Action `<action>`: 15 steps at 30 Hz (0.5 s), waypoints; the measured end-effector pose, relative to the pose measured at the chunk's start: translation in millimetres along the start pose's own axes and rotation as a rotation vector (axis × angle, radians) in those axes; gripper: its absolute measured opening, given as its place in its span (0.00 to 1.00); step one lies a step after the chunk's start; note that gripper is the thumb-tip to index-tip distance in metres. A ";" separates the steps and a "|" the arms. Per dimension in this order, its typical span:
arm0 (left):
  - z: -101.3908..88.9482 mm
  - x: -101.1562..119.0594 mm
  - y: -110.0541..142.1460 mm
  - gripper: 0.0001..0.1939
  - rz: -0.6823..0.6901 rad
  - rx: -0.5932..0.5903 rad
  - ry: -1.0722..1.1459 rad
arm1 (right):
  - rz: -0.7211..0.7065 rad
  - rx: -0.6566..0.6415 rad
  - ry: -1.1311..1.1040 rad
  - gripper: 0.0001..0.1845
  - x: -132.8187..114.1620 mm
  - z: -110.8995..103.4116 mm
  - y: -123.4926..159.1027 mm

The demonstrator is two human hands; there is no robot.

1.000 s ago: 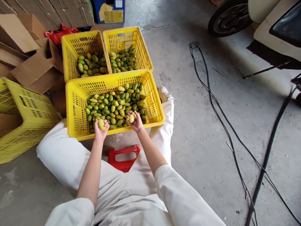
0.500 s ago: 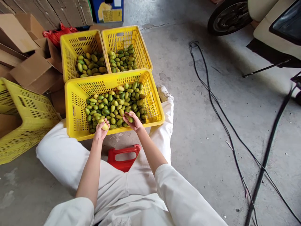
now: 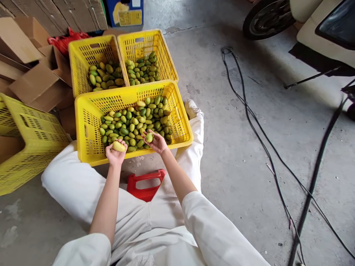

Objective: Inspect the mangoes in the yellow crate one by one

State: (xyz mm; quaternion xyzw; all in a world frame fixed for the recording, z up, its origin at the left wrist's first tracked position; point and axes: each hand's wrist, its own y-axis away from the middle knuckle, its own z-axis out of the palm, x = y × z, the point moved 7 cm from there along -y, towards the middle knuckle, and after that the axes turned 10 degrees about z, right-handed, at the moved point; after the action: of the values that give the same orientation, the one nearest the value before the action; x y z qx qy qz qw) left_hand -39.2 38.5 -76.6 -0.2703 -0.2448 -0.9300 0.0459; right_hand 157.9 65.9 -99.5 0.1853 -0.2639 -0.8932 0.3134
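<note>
Left of centre, the left hand (image 3: 115, 157) cradles a yellow mango-like fruit (image 3: 119, 146); at centre, the right hand (image 3: 158, 143) grasps a green fruit (image 3: 149, 137), both by the near rim of a yellow crate (image 3: 138, 153). The fruits look light, firm and smooth, probably bruising if squeezed: hold round the middle. Upper left, a blue carton (image 3: 130, 6) bears unreadable print.
</note>
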 end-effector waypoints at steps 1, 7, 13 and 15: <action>-1.6 -1.9 -0.4 0.08 -0.006 0.005 -0.017 | 0.002 -0.002 0.021 0.11 0.8 0.2 -0.6; -7.8 -13.4 -3.8 0.11 -0.100 -0.041 -0.141 | -0.051 -0.024 0.002 0.10 0.1 -3.1 -0.9; -4.9 -2.7 -1.7 0.07 -0.107 -0.012 -0.025 | -0.049 -0.005 0.087 0.18 -0.8 -3.9 -1.7; -3.7 -4.3 0.2 0.07 -0.151 0.002 -0.048 | -0.025 -0.035 0.104 0.18 0.7 -1.3 -1.5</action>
State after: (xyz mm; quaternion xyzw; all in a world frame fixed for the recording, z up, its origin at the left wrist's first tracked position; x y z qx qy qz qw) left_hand -37.3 36.3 -81.5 -0.2732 -0.2665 -0.9238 -0.0297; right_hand 157.3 66.0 -101.6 0.2295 -0.2291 -0.8907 0.3186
